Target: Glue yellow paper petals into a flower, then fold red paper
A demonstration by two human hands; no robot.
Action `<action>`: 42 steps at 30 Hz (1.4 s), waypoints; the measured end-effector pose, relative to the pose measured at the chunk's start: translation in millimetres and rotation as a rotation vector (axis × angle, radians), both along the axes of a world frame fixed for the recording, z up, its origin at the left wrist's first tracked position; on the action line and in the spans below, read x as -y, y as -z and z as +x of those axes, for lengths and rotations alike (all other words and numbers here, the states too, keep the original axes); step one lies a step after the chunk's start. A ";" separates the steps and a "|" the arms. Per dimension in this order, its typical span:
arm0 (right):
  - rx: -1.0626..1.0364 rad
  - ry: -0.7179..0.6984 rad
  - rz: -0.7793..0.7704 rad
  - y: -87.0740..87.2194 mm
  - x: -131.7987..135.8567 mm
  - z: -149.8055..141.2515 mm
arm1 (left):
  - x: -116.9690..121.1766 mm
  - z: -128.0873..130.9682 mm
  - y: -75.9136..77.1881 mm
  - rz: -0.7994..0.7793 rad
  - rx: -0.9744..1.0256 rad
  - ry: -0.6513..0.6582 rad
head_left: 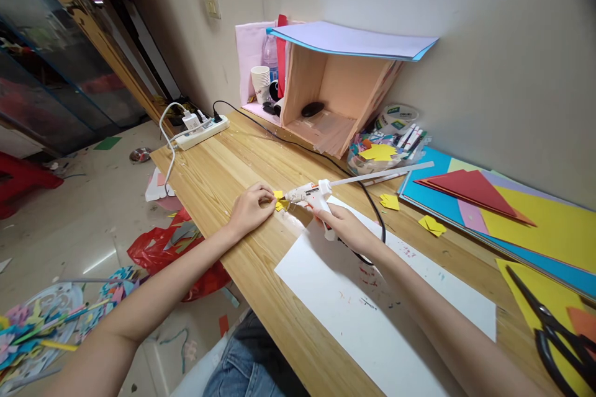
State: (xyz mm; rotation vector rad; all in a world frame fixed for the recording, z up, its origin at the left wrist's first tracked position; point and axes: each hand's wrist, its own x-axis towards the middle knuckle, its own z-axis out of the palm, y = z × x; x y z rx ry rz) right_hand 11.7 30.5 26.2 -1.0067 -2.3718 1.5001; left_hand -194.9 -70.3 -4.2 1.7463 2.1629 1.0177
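Note:
My right hand (342, 223) is wrapped round the handle of a white hot glue gun (310, 194), with a long glue stick (386, 172) poking out of its back. The gun's nozzle points left and meets a small yellow paper piece (279, 200). Pinched in the fingertips of my left hand (254, 206) is that yellow piece, just above the wooden table. Whether the nozzle touches the paper or only hovers by it I cannot tell. Two more yellow cut-outs, one (389, 201) and another (433, 225), lie to the right beyond a white sheet (326, 260).
A black cord (298, 144) crosses the table (209, 167) from a power strip (202, 131). Black scissors (549, 322) lie at the right by stacked coloured sheets (535, 223). At the back stand a cardboard box (307, 74) and a tub of markers (372, 161). Scraps and a red bag (158, 248) are on the floor.

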 end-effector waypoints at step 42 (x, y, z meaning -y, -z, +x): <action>-0.235 0.228 0.350 20.8 -54.2 -67.9 | -29.6 -15.4 -8.2 -0.268 -0.013 -0.022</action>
